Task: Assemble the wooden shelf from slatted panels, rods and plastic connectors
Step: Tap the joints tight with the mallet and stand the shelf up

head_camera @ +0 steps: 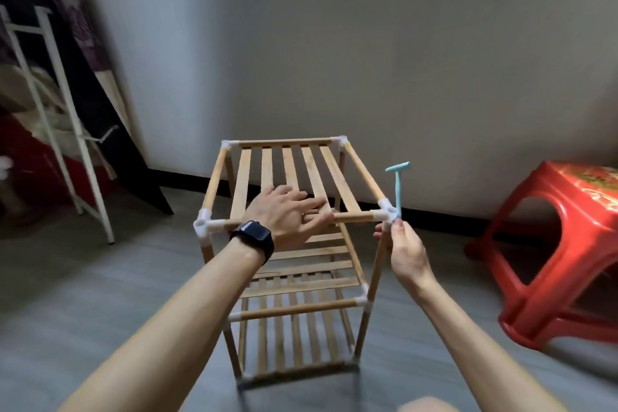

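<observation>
Pinching a blue hammer [398, 191] by its handle, the right grip [406, 247] holds it head-up beside the near right connector [384, 211], likely to tap it tight. The left grip [284, 214] lies open and flat on the top panel [266, 164], steadying the shelf [297, 309] on the floor [100, 278].

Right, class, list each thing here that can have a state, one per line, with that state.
Wooden shelf: upright on the floor, three slatted tiers fitted.
Left hand: open, rests on the top panel.
Blue hammer: held upright, head up, beside the front right connector.
Right hand: pinches the blue hammer's handle end.
Red stool: upright on the floor.
</observation>
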The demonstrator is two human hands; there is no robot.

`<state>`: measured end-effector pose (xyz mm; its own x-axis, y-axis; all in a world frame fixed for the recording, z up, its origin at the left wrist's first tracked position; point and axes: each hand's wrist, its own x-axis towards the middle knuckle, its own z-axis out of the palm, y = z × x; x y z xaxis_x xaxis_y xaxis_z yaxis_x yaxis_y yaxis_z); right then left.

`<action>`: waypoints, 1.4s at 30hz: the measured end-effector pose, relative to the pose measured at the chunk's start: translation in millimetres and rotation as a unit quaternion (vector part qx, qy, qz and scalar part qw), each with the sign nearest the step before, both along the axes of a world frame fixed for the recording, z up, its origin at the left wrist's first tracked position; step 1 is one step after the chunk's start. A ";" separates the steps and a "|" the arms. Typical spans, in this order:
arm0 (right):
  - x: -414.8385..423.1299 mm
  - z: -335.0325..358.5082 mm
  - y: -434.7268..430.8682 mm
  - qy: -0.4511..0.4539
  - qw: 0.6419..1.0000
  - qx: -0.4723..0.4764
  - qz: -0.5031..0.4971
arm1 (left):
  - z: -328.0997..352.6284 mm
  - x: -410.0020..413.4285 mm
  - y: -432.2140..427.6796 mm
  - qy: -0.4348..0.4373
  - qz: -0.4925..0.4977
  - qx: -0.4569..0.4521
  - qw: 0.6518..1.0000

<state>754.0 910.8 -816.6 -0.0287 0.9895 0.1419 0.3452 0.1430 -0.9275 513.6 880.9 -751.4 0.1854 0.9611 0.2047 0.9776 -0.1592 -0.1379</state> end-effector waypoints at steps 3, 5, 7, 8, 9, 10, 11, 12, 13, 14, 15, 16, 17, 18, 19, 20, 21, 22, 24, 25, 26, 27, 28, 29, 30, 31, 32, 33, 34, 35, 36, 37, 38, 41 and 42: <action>7.5 19.5 -3.4 -0.073 0.997 0.015 -0.011 | 9.6 -15.0 6.9 0.014 0.048 -0.051 0.997; 20.2 36.4 -16.2 -0.124 0.989 0.061 -0.044 | 13.3 -10.4 10.8 -0.008 0.074 -0.057 0.996; 34.9 51.8 -33.7 -0.187 0.979 0.080 -0.033 | 12.7 12.4 15.9 -0.063 0.046 -0.031 0.996; 41.7 58.0 -41.8 -0.229 0.970 0.081 -0.024 | 9.3 27.0 18.1 -0.088 0.023 -0.019 0.996; 47.4 61.6 -47.6 -0.273 0.958 0.081 -0.018 | 3.5 41.3 18.9 -0.101 0.005 -0.012 0.995; 51.0 65.1 -52.6 -0.309 0.947 0.085 -0.011 | -4.3 53.8 18.3 -0.102 0.001 -0.004 0.995; 53.5 66.5 -55.7 -0.338 0.936 0.097 0.001 | -13.2 64.3 17.9 -0.095 0.010 0.015 0.995; 54.6 67.3 -58.8 -0.364 0.925 0.109 0.013 | -21.4 71.8 16.9 -0.085 0.028 0.036 0.995; 54.4 69.0 -60.9 -0.395 0.912 0.109 0.024 | -26.7 77.2 17.1 -0.079 0.044 0.050 0.995; 53.6 73.4 -61.9 -0.429 0.897 0.101 0.032 | -28.2 81.0 18.7 -0.082 0.052 0.057 0.994; 54.3 79.1 -61.1 -0.458 0.884 0.087 0.037 | -27.9 83.4 21.0 -0.088 0.049 0.060 0.993; 56.1 85.8 -59.4 -0.476 0.875 0.080 0.043 | -26.3 84.5 22.4 -0.093 0.046 0.062 0.993; 56.9 94.4 -59.8 -0.475 0.875 0.087 0.046 | -25.3 84.5 22.6 -0.095 0.046 0.064 0.992; 57.3 102.1 -61.0 -0.443 0.887 0.124 0.034 | -26.3 83.1 22.9 -0.096 0.049 0.070 0.992; 56.1 109.2 -62.7 -0.362 0.915 0.177 0.013 | -27.9 80.6 23.6 -0.096 0.052 0.075 0.991; 53.5 112.2 -65.7 -0.264 0.934 0.242 -0.014 | -29.5 78.1 24.0 -0.094 0.055 0.077 0.991; 51.1 111.0 -67.1 -0.193 0.938 0.285 -0.038 | -31.6 76.0 24.6 -0.093 0.056 0.075 0.991; 49.0 107.5 -66.8 -0.176 0.939 0.291 -0.049 | -33.1 74.6 24.8 -0.094 0.055 0.073 0.991; 43.4 90.2 -64.0 -0.290 0.943 0.162 -0.004 | -33.4 75.1 24.5 -0.101 0.054 0.077 0.990; 45.0 81.4 -64.9 -0.360 0.930 0.070 0.021 | -33.7 76.1 23.9 -0.105 0.055 0.079 0.990; 46.7 76.5 -62.2 -0.383 0.923 0.040 0.020 | -33.2 76.9 23.5 -0.108 0.055 0.078 0.990; 46.8 75.8 -61.3 -0.355 0.933 0.062 0.003 | -33.1 77.6 23.5 -0.109 0.053 0.077 0.990; 44.6 79.7 -64.1 -0.271 0.954 0.124 -0.028 | -33.4 77.6 23.7 -0.112 0.053 0.081 0.989; 45.0 81.2 -62.4 -0.241 0.956 0.157 -0.054 | -33.4 77.0 23.8 -0.115 0.057 0.087 0.988; 43.6 81.0 -62.4 -0.256 0.954 0.149 -0.045 | -32.4 76.9 23.3 -0.115 0.056 0.087 0.988; 41.7 77.5 -63.4 -0.295 0.951 0.092 -0.022 | -31.5 76.9 22.4 -0.116 0.052 0.089 0.988; 42.2 72.8 -64.5 -0.347 0.938 0.020 0.005 | -31.6 76.6 21.6 -0.122 0.047 0.095 0.987; 43.1 69.1 -64.0 -0.389 0.921 -0.007 0.007 | -32.0 75.2 21.3 -0.131 0.041 0.100 0.986; 45.8 68.7 -64.6 -0.388 0.921 0.020 0.014 | -32.5 73.4 21.4 -0.139 0.031 0.101 0.985; 48.8 72.4 -62.4 -0.350 0.935 0.048 0.010 | -33.2 71.7 22.6 -0.150 0.023 0.107 0.983; 47.6 80.1 -61.5 -0.313 0.947 0.077 -0.003 | -34.6 68.3 24.5 -0.156 0.020 0.118 0.980; 46.8 84.8 -60.7 -0.290 0.952 0.099 -0.008 | -35.7 64.7 26.1 -0.161 0.021 0.126 0.979; 45.6 88.1 -60.3 -0.282 0.953 0.108 -0.003 | -36.2 59.6 27.6 -0.165 0.021 0.130 0.977; 41.1 81.8 -59.4 -0.321 0.943 0.081 0.038 | -34.0 27.3 24.9 -0.182 0.012 0.126 0.975; 40.6 77.6 -60.4 -0.327 0.941 0.072 0.049 | -32.9 10.7 23.0 -0.196 0.011 0.121 0.973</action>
<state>794.5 850.4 -739.0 -0.2466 0.9495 0.1941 0.8140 0.3116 -0.4902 524.3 903.9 -784.3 0.0285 0.8788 0.4763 0.9654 -0.1477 0.2149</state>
